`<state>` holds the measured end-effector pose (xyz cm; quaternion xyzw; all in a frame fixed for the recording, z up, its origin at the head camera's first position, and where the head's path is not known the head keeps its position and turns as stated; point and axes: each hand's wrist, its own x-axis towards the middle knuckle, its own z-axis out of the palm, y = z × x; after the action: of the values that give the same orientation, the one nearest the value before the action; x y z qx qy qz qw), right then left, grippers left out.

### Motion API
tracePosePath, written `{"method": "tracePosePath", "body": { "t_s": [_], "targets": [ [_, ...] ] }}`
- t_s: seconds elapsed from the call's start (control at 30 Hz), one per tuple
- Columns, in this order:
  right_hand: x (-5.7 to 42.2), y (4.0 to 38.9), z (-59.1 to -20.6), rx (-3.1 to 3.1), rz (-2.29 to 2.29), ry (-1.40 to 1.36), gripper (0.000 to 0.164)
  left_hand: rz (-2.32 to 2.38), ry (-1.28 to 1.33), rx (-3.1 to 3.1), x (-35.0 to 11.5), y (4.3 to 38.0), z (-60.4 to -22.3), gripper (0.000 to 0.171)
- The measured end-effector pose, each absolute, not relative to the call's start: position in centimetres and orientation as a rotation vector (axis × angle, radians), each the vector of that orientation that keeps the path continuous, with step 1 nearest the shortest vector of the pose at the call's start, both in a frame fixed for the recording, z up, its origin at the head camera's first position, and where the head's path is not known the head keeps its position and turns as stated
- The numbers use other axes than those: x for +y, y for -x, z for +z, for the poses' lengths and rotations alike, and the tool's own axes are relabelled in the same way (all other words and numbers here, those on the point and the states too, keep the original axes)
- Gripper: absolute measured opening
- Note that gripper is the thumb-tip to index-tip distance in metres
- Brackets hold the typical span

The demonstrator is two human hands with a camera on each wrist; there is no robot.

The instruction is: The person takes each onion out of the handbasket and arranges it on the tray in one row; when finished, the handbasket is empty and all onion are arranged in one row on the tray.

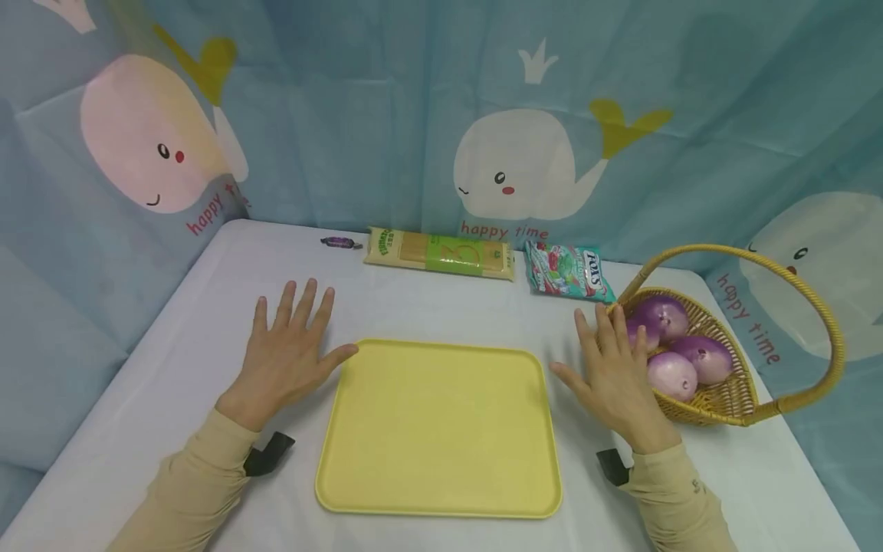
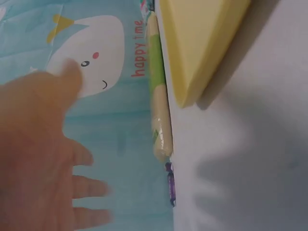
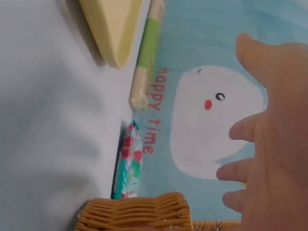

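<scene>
One tray [image 1: 441,429], one basket [image 1: 741,392], four purple fruits [image 1: 705,360]

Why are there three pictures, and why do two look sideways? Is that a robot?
No robot here, just a person's two bare hands! The big picture comes from a camera worn on the head, looking forward and down. The other two come from a camera on each wrist, so the scene looks turned on its side.

On the white table is a yellow tray, between the left hand and the right hand. Behind it lie a small purple wrapped piece, a long packet and a FOX'S bag. On the right, a basket holds four round purple things.

Both hands have their fingers out and hold nothing.
</scene>
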<state>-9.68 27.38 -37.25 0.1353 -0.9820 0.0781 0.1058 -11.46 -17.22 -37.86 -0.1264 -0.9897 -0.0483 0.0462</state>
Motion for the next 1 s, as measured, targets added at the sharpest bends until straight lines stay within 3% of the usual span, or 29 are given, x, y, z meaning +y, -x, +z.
{"method": "tracePosePath", "body": {
  "t_s": [0.13,0.27,0.5,0.67,0.87,1.0],
  "targets": [
    [27.9,9.7,-36.5,-2.881,0.245,-0.319,0.076,-0.431,0.332,-3.075,-17.1,11.6,-37.8,0.053],
    [29.2,9.8,-35.5,-2.776,0.286,-0.149,0.058,-0.805,0.236,-3.194,-17.0,11.7,-38.1,0.03],
    [32.8,9.5,-34.9,-2.776,0.21,0.119,0.045,-1.033,0.251,-3.316,-17.0,12.1,-39.1,0.023],
    [34.6,9.7,-35.2,-3.022,0.138,0.186,0.052,-1.16,0.349,-3.293,-16.9,12.4,-39.6,0.018],
    [35.4,10.1,-35.2,-3.137,0.17,0.195,0.038,-1.208,0.396,-3.26,-16.9,12.5,-39.8,0.015],
    [35.4,10.0,-34.8,-3.132,0.228,0.226,0.048,-1.209,0.398,-3.259,-17.0,12.6,-39.9,0.016]
  ]
}}
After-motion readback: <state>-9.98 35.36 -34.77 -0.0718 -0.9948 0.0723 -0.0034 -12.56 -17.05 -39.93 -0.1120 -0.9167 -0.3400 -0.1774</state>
